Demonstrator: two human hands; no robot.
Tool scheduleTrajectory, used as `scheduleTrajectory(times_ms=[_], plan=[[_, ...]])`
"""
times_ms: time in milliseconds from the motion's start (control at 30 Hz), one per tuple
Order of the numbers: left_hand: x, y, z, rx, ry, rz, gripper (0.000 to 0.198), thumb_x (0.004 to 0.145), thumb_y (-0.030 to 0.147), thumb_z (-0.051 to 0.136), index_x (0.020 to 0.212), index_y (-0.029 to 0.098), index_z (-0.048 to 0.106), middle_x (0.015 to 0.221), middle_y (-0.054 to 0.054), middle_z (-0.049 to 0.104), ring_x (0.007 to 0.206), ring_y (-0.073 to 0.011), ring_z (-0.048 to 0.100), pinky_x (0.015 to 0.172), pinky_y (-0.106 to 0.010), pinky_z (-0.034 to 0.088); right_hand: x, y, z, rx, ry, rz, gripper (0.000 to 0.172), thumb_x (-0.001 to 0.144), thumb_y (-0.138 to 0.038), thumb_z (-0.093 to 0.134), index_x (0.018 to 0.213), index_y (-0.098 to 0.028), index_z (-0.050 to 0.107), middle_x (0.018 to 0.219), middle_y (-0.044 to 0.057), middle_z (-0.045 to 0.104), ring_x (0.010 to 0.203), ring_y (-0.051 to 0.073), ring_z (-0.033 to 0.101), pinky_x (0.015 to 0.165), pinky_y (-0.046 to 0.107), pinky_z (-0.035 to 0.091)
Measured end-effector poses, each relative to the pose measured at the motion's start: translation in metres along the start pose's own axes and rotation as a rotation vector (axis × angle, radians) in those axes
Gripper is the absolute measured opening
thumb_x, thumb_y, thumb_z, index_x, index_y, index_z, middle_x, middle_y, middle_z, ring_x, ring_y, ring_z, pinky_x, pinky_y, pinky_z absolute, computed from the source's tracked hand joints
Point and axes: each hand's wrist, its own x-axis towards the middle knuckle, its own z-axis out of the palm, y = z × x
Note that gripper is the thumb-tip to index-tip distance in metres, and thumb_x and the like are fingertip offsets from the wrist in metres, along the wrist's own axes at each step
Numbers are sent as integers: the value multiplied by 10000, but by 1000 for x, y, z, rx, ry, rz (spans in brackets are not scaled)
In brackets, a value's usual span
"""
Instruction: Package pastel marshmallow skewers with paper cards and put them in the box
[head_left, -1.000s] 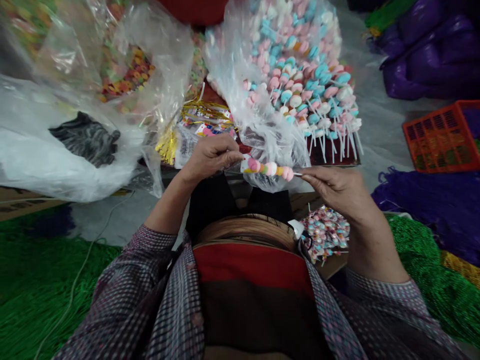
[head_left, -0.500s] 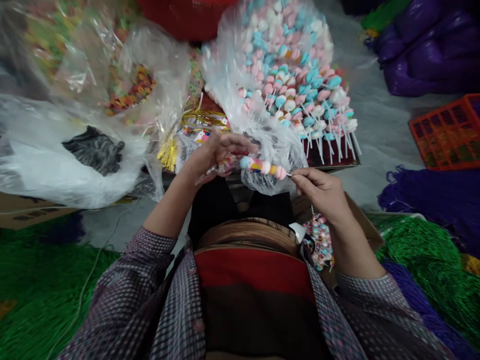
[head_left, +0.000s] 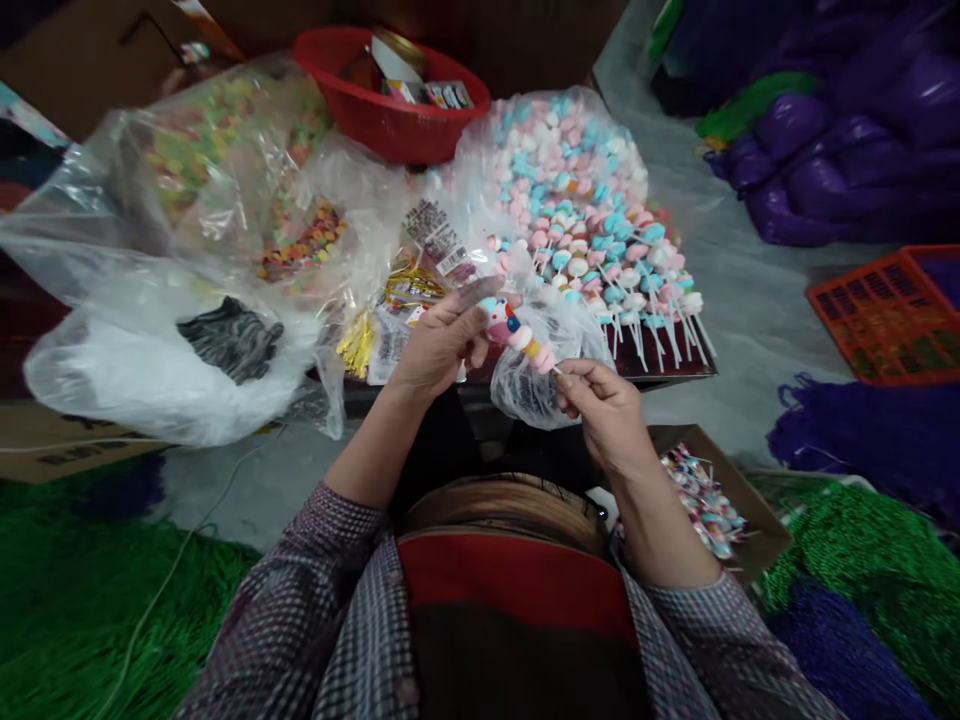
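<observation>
A marshmallow skewer [head_left: 531, 347], with pink, white and orange pieces on a white stick, spans the gap between my hands over the table's front edge. Its upper part sits in a clear printed wrapper with coloured dots. My left hand [head_left: 442, 340] pinches the wrapped upper end between thumb and fingers. The stick's lower end is gripped by my right hand [head_left: 600, 398]. Just behind my hands are clear wrappers [head_left: 388, 345] and gold twist ties [head_left: 358, 343]. A pile of marshmallow skewers [head_left: 600, 235] lies beyond, sticks pointing toward me.
Plastic bags of colourful candy [head_left: 232, 150] and a white bag [head_left: 135, 370] cover the left of the table. A red basket [head_left: 420, 125] stands behind. A cardboard box [head_left: 757, 520] of wrapped skewers is at lower right, near an orange crate [head_left: 892, 310].
My left hand, earlier with fingers apart, has closed on the skewer's wrapped end. The skewer tilts more steeply. My view has shifted up, showing the red basket and the box more fully.
</observation>
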Motion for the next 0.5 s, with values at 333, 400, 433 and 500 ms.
scheduleTrajectory(times_ms=[333,400,433,500], plan=[[-6,6,10,-28,15,135,792,636,759,819,1264,310,642,1224,-60,708,1214,-251,650,932,-376,561,5,14,28,171,-31,47,468,682,-614,864,802,-195,692,476,-85,508,439,58,376,470,223,266],[-1,13,10,-39,17,152,761,727,829,686,1283,317,599,1197,-72,694,1205,-249,652,870,-373,566,6,15,28,163,-41,53,465,682,-607,865,826,-198,698,478,-88,502,440,62,378,471,226,272],[2,14,11,-38,39,161,701,780,819,640,1258,308,598,1127,-68,699,1156,-236,668,836,-363,564,6,15,30,158,-46,57,463,685,-605,862,835,-199,698,478,-90,500,439,64,376,470,227,273],[5,10,16,-29,90,175,559,857,748,613,1164,281,609,918,-35,680,1010,-201,697,775,-339,552,6,16,33,147,-53,65,457,697,-604,851,837,-198,694,474,-89,495,435,66,367,463,228,263]])
